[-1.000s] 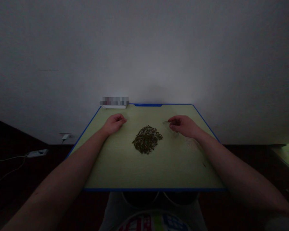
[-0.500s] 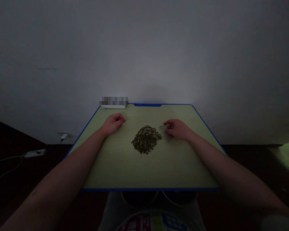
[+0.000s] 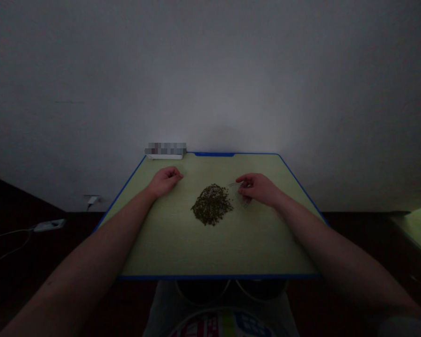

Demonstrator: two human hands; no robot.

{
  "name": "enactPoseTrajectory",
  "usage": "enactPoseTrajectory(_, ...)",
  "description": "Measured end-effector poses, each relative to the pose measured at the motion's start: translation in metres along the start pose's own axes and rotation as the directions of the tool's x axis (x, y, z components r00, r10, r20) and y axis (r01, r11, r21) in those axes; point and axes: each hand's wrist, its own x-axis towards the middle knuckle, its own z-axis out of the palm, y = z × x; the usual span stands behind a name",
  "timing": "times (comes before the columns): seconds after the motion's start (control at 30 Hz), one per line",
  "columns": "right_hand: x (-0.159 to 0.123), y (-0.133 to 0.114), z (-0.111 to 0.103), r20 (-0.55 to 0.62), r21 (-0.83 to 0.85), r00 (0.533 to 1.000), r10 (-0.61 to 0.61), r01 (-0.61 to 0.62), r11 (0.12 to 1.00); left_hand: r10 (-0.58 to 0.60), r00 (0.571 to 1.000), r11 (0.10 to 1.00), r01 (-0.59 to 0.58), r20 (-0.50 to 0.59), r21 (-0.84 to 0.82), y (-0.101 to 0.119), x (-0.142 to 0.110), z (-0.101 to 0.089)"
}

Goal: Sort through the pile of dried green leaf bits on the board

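A loose heap of small dark greenish-brown grains or dried bits [image 3: 212, 206] lies in the middle of the table. At its right edge my right hand [image 3: 257, 188] grips a clear, see-through plastic container [image 3: 235, 186] between thumb and fingers. Only the container's thin rim and faint outline show, its near edge touching or just above the heap; its exact shape is hard to make out. Left of the heap, my left hand [image 3: 165, 181] rests on the tabletop with its fingers curled in, and no object shows in it.
The pale table [image 3: 217, 252] has a blue edge and stands against a grey wall. A white box [image 3: 165, 151], its front blurred out, sits at the back left corner. On the dark floor to the left lies a power strip [image 3: 49, 225], with a plug [image 3: 93, 200] in the wall.
My right hand has shifted slightly left and the clear container has tilted, its edge now at the heap's right side. The heap's right side looks slightly drawn in. My left hand stays put.
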Motion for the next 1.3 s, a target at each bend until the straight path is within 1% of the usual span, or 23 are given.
enactPoseTrajectory(0.1,0.003,0.006,-0.006,-0.008,0.002,1.000,-0.005,0.005,1.000,-0.009,1.000,1.000,0.009,0.001,0.001,0.001,0.000,0.000)
enactPoseTrajectory(0.3,0.011,0.022,-0.012,-0.052,-0.106,0.999,0.000,-0.006,0.994,0.010,1.000,1.000,-0.010,-0.010,0.006,-0.001,0.000,0.000)
enactPoseTrajectory(0.4,0.015,0.023,-0.013,-0.068,-0.097,0.998,0.005,-0.011,0.995,0.000,1.000,1.000,0.000,-0.007,0.011,-0.001,0.000,0.000)
enactPoseTrajectory(0.47,0.018,0.021,-0.013,-0.106,-0.105,0.994,0.008,-0.019,0.994,-0.003,1.000,1.000,0.003,-0.007,0.014,0.000,0.000,0.000)
enactPoseTrajectory(0.53,0.023,0.018,-0.011,-0.172,-0.194,0.985,-0.019,-0.015,0.981,-0.001,1.000,1.000,0.001,-0.004,0.010,0.000,0.000,0.000)
enactPoseTrajectory(0.6,0.028,0.016,-0.007,-0.209,-0.328,0.974,-0.090,0.016,0.944,0.003,1.000,1.000,-0.003,-0.002,0.007,-0.001,0.000,0.000)
enactPoseTrajectory(0.67,0.033,0.014,-0.002,-0.181,-0.409,0.970,-0.163,0.076,0.909,0.010,1.000,1.000,-0.010,-0.002,0.015,-0.002,0.001,0.000)
enactPoseTrajectory(0.77,0.035,0.012,0.005,-0.101,-0.438,0.966,-0.237,0.171,0.883,0.019,1.000,0.999,-0.018,-0.006,0.032,-0.004,0.002,0.000)
enactPoseTrajectory(0.83,0.033,0.012,0.005,-0.054,-0.442,0.965,-0.255,0.206,0.873,0.015,1.000,0.999,-0.015,-0.010,0.030,-0.004,0.002,0.000)
enactPoseTrajectory(0.93,0.026,0.010,0.001,0.016,-0.436,0.970,-0.241,0.224,0.872,-0.002,1.000,1.000,0.002,-0.018,0.018,-0.003,0.001,0.000)
enactPoseTrajectory(1.13,0.008,0.005,-0.011,0.121,-0.477,0.980,-0.160,0.199,0.856,-0.003,1.000,1.000,0.003,-0.002,0.009,-0.002,0.002,0.000)
enactPoseTrajectory(1.23,0.003,0.006,-0.016,0.194,-0.465,0.971,-0.139,0.215,0.859,-0.005,1.000,1.000,0.005,-0.002,0.009,-0.002,0.002,0.000)
enactPoseTrajectory(1.3,0.003,0.007,-0.020,0.218,-0.423,0.965,-0.146,0.228,0.877,-0.010,1.000,1.000,0.010,-0.004,0.018,-0.001,0.002,0.000)
